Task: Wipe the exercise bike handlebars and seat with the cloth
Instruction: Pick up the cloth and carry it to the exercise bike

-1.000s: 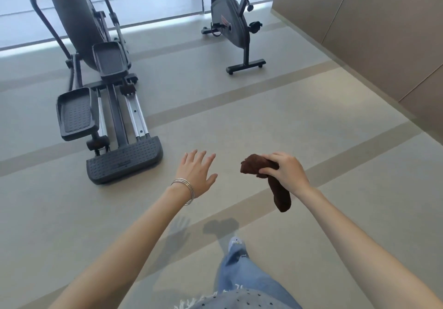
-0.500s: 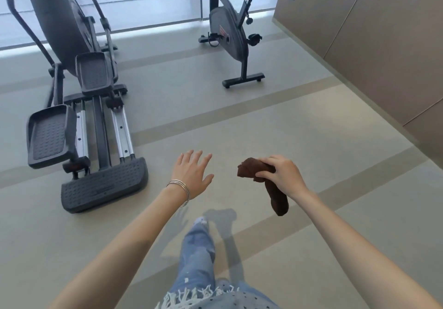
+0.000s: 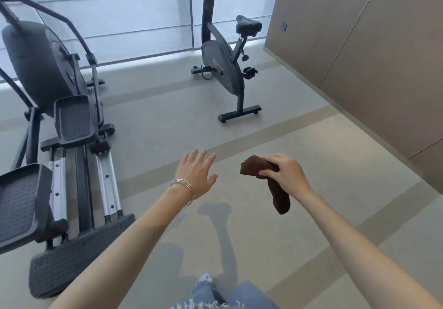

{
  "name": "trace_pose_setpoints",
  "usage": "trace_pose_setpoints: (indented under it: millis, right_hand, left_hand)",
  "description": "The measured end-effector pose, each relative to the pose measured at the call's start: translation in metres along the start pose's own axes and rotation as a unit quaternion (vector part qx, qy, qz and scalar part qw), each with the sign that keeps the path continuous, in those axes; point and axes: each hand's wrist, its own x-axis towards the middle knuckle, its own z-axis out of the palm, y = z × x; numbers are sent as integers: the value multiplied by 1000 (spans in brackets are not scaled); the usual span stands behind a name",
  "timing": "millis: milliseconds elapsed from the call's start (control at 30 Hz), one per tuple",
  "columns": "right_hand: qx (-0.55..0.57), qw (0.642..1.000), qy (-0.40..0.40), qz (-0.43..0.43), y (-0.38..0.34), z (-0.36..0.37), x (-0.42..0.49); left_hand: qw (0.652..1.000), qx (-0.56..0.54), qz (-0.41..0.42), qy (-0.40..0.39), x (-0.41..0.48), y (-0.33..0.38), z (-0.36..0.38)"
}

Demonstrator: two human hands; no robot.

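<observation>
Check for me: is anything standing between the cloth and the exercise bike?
Nothing visible. The right hand grips the cloth over bare floor, and open floor runs from there to the exercise bike and its seat. The elliptical stands off to the left, the wall panels to the right.

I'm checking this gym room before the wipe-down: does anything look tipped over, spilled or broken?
Nothing stands out. The exercise bike stands upright on its feet, the elliptical upright to its left, and the floor shows no spill. The right hand holds the brown cloth.
</observation>
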Motion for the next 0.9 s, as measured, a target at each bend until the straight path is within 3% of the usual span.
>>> trace_pose_setpoints:
  millis: [433,900]
  right_hand:
    - [7,999,-44,-6,50,10,193]
    - [4,997,-24,-68,75,-44,471]
  left_hand:
    - [998,-16,-16,-52,181,-50,18]
    - [998,-22,-65,-2,424,-98,-45]
